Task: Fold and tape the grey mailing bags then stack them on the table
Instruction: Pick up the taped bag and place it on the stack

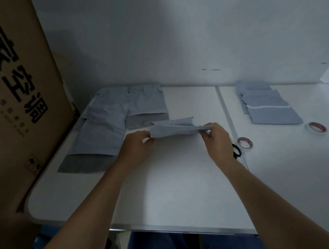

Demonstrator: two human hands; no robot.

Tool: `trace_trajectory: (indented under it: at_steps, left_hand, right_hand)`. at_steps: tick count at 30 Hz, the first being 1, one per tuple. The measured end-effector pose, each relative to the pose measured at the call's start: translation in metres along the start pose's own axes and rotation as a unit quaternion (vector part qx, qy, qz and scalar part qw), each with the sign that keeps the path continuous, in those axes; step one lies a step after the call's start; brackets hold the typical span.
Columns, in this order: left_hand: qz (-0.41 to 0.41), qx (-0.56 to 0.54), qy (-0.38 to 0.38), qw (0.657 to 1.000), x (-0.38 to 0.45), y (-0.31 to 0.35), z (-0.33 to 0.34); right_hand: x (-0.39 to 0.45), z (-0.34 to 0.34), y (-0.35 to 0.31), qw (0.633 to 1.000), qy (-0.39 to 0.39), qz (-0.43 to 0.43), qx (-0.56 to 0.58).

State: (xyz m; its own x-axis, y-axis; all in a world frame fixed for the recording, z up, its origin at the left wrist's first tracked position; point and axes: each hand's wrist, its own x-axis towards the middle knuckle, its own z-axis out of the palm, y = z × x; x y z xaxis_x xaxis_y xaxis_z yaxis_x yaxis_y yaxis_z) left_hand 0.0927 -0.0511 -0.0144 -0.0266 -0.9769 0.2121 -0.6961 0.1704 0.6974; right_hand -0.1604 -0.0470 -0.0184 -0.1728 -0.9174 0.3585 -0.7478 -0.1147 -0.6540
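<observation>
Over the white bench (156, 190), the left hand (137, 145) and right hand (216, 138) are each pinching an end of a folded grey mailing bag (176, 129), holding it just above the surface. Two tape rolls (244, 142) are lying right; flat bags (110, 119) are lying left; folded bags (269, 109) are sitting far right.

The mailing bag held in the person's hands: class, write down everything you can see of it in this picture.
The mailing bag is pale grey, thin and plastic-looking, creased and partly folded into a long flat strip with one loose flap standing up at its far edge. It is held just above the white table, roughly level, running left to right. The left hand pinches its left end and the right hand pinches its right end. No tape shows on it.
</observation>
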Motion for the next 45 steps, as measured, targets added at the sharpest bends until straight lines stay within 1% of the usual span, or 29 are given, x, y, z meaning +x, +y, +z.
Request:
trace_trajectory:
  at_steps: [3, 6, 8, 12, 14, 16, 21, 23, 25, 29, 34, 37, 39, 41, 42, 45]
  left_hand:
    - [0.048, -0.024, 0.023, 0.998, 0.002, 0.009, -0.011]
    - [0.093, -0.032, 0.035, 0.995, 0.007, 0.026, -0.021]
    - [0.1, -0.032, 0.02, 0.994, 0.014, 0.04, -0.027]
    - [0.116, -0.031, -0.032, 0.992, 0.032, 0.075, -0.029]
    - [0.118, -0.056, -0.055, 0.99, 0.039, 0.097, -0.021]
    - [0.115, -0.072, -0.073, 0.988, 0.048, 0.122, -0.008]
    - [0.09, -0.208, -0.145, 0.963, 0.082, 0.192, 0.042]
    - [0.081, -0.228, -0.16, 0.957, 0.1, 0.217, 0.07]
    - [0.071, -0.222, -0.155, 0.96, 0.125, 0.231, 0.1]
    - [0.042, -0.215, -0.121, 0.968, 0.179, 0.251, 0.146]
    - [0.057, -0.212, -0.112, 0.969, 0.223, 0.274, 0.182]
    - [0.082, -0.169, -0.126, 0.974, 0.214, 0.27, 0.201]
    - [0.098, -0.147, -0.151, 0.973, 0.198, 0.259, 0.216]
    - [0.12, -0.131, -0.177, 0.968, 0.181, 0.244, 0.228]
    - [0.128, -0.122, -0.186, 0.967, 0.173, 0.238, 0.232]
    - [0.172, -0.067, -0.22, 0.958, 0.152, 0.223, 0.239]
  right_hand:
    - [0.008, -0.008, -0.01, 0.996, 0.005, 0.038, 0.077]
    - [0.01, -0.016, -0.018, 0.984, 0.021, 0.048, 0.168]
    - [0.011, -0.026, -0.022, 0.974, 0.046, 0.06, 0.212]
    - [0.017, -0.054, -0.02, 0.959, 0.086, 0.082, 0.259]
    - [0.02, -0.071, -0.013, 0.951, 0.103, 0.099, 0.274]
    - [0.026, -0.091, -0.002, 0.943, 0.14, 0.113, 0.281]
    - [0.06, -0.136, 0.04, 0.934, 0.236, 0.148, 0.223]
    - [0.082, -0.149, 0.059, 0.926, 0.261, 0.177, 0.207]
    - [0.106, -0.159, 0.081, 0.916, 0.273, 0.201, 0.216]
    - [0.165, -0.171, 0.121, 0.91, 0.263, 0.218, 0.234]
    - [0.216, -0.188, 0.159, 0.913, 0.253, 0.215, 0.238]
    - [0.213, -0.194, 0.186, 0.905, 0.234, 0.231, 0.268]
    - [0.199, -0.194, 0.202, 0.899, 0.214, 0.248, 0.291]
    - [0.184, -0.196, 0.217, 0.909, 0.182, 0.271, 0.258]
    - [0.176, -0.198, 0.223, 0.905, 0.169, 0.293, 0.256]
    - [0.152, -0.2, 0.237, 0.867, 0.172, 0.324, 0.338]
